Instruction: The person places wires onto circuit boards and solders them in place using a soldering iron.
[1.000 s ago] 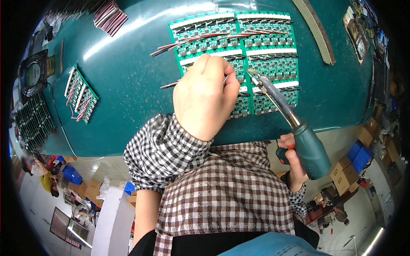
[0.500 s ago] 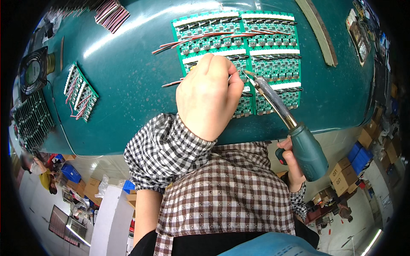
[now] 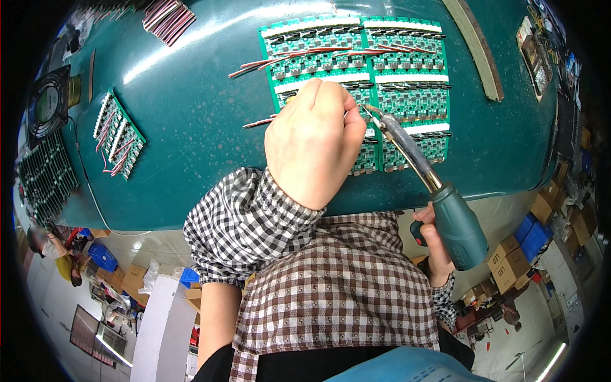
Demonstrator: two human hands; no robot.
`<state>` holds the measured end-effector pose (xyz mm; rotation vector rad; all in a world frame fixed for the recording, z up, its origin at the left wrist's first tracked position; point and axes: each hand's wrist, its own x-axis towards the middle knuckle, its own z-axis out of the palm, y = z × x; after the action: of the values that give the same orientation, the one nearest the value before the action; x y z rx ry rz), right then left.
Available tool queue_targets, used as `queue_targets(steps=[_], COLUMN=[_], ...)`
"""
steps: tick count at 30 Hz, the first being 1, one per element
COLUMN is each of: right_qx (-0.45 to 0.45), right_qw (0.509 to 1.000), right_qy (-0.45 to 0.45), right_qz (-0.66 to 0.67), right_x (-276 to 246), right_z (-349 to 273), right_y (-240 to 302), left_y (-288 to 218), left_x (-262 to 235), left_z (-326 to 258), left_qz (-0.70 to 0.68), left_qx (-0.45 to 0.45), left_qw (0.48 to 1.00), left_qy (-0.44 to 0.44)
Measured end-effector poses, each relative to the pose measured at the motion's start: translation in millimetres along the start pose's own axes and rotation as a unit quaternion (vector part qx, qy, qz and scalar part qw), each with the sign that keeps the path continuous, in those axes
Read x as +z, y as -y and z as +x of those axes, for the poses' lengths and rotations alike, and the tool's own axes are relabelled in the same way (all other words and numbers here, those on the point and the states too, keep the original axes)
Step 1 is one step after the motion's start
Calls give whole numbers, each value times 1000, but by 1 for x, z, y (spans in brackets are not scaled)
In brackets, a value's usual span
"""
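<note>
My right hand (image 3: pixel 436 245) grips a soldering iron (image 3: pixel 459 226) with a green pistol-shaped handle and a red trigger. The iron's tip (image 3: pixel 369 109) meets the green circuit boards (image 3: pixel 407 99) just beside my left fingertips. My left hand (image 3: pixel 315 137) is closed in a pinch over the boards, covering part of them. Red and white wire (image 3: pixel 258 123) sticks out on its left side, and a thin end shows at the fingertips. More red, white and black wires (image 3: pixel 289 57) lie across the upper rows of the boards.
On the green table (image 3: pixel 191 127), a smaller board with wires (image 3: pixel 119 137) lies left, near a black fan (image 3: pixel 49 105) and stacked boards (image 3: pixel 48 178). A wire bundle (image 3: pixel 168 21) is at the far left. A curved strip (image 3: pixel 476 48) lies right. Cardboard boxes (image 3: pixel 509 261) stand beyond the table.
Both hands and the iron keep nearly the same pose over the boards. The view has shifted very slightly.
</note>
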<state>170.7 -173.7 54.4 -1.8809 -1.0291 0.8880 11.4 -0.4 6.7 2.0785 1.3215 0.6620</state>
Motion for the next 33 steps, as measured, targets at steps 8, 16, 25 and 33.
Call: queue_targets(steps=[8, 16, 25, 33], right_qx=[17, 5, 43, -9], right_qw=[1000, 1000, 995, 979], right_qy=[-9, -15, -44, -58], right_qz=[11, -2, 72, 194], right_x=[2, 4, 2, 0], right_z=[0, 1, -5, 16], right_y=[3, 4, 4, -1], left_y=[1, 1, 1, 3], left_x=[1, 1, 1, 1], left_z=[-1, -1, 0, 0], left_qz=[0, 4, 6, -5], left_qx=[5, 4, 8, 12], left_qw=[1000, 1000, 1000, 1000], left_qy=[-5, -5, -6, -13])
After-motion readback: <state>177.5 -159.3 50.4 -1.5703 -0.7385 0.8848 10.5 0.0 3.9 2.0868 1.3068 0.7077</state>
